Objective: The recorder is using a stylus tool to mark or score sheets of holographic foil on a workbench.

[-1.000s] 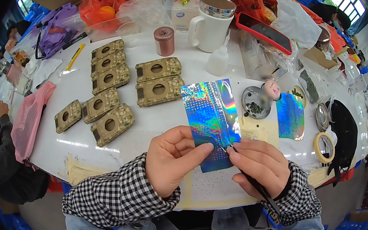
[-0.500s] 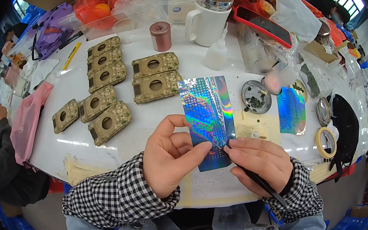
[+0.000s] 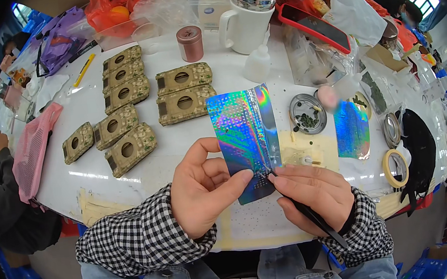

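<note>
My left hand (image 3: 207, 188) is closed on a shiny holographic sheet (image 3: 241, 129) covered with rows of tiny dots, its thumb on the front and the fingers behind. My right hand (image 3: 315, 192) grips black tweezers (image 3: 312, 217), whose tips touch the sheet near my left thumb. Whether the tips hold a dot is too small to tell. Beyond the hands, several camouflage-painted tank hull pieces (image 3: 184, 105) with round holes lie on the white table (image 3: 180, 144). To the right sits a round metal tin (image 3: 309, 113) with small dark green pieces inside.
A second holographic sheet (image 3: 351, 130), a tape roll (image 3: 395, 168) and a black cloth item (image 3: 418, 150) lie at right. Toward the back stand a white mug (image 3: 248, 21), a squeeze bottle (image 3: 257, 65) and a pink canister (image 3: 190, 44). A person's arm (image 3: 2, 159) shows at left.
The sheet has tilted slightly and shifted a little left, along with my left hand. My right hand keeps the tweezers against it, and the whole view has moved slightly.
</note>
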`<control>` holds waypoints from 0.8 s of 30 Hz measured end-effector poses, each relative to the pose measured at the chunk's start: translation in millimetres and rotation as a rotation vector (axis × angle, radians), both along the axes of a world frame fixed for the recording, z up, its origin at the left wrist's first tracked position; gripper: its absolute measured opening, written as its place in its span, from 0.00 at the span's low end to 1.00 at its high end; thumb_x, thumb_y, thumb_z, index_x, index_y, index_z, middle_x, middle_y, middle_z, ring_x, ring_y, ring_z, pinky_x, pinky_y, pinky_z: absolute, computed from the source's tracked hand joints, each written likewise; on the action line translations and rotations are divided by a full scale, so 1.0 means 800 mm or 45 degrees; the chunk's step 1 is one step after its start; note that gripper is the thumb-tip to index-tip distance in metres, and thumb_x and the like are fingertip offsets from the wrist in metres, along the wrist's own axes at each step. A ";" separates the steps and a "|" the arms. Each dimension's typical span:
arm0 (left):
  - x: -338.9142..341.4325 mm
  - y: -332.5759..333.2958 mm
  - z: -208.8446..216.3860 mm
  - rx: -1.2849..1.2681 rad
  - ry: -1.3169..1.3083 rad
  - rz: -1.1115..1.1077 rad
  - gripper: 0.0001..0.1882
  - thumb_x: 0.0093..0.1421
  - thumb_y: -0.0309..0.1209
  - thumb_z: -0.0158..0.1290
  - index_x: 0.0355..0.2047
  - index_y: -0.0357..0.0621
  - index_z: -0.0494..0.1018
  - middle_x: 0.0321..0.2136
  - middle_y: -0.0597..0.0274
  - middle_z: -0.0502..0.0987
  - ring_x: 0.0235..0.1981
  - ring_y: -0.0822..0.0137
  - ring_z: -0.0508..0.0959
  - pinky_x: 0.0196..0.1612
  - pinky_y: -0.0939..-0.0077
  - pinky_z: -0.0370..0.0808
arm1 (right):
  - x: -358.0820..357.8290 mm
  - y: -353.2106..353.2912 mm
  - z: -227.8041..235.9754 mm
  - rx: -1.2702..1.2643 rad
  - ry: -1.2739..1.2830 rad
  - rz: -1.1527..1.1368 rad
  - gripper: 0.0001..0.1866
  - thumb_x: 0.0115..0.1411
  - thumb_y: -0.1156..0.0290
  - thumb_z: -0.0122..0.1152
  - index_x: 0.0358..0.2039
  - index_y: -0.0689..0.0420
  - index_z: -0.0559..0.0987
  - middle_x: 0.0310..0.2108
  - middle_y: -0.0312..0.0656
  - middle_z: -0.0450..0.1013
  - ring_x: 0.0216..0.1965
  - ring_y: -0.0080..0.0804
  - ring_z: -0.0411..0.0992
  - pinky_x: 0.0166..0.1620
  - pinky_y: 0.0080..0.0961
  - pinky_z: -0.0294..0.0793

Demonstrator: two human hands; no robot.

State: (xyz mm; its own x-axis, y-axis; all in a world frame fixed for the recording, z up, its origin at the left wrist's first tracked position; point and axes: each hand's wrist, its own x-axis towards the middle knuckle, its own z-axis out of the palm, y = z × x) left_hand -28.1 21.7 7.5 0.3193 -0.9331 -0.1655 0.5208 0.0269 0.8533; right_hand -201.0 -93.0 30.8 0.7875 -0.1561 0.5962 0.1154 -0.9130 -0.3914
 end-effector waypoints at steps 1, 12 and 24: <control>0.000 0.001 0.000 0.007 -0.002 0.000 0.21 0.57 0.17 0.54 0.49 0.37 0.60 0.35 0.56 0.80 0.37 0.76 0.78 0.41 0.84 0.74 | 0.001 0.000 -0.001 -0.002 -0.005 0.000 0.18 0.44 0.82 0.68 0.39 0.66 0.78 0.33 0.45 0.78 0.39 0.40 0.78 0.42 0.30 0.80; -0.002 0.001 -0.002 -0.005 -0.011 -0.021 0.21 0.58 0.17 0.54 0.49 0.37 0.59 0.36 0.56 0.80 0.37 0.74 0.78 0.42 0.82 0.75 | 0.000 0.007 0.000 0.058 -0.013 -0.056 0.18 0.44 0.83 0.67 0.40 0.65 0.78 0.33 0.48 0.77 0.35 0.39 0.79 0.38 0.28 0.81; -0.001 0.000 -0.005 0.020 0.127 -0.056 0.20 0.59 0.18 0.53 0.49 0.35 0.60 0.37 0.54 0.80 0.38 0.72 0.80 0.43 0.80 0.75 | 0.000 0.009 -0.004 0.076 -0.053 -0.038 0.18 0.44 0.83 0.67 0.40 0.65 0.78 0.34 0.49 0.77 0.34 0.40 0.79 0.37 0.27 0.81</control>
State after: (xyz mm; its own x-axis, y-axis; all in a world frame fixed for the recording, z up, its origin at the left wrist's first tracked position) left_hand -28.9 21.3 3.4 0.2597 -0.9429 -0.2087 0.6035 -0.0103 0.7973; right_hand -200.9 -86.1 27.3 0.7569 -0.2152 0.6170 0.1056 -0.8916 -0.4404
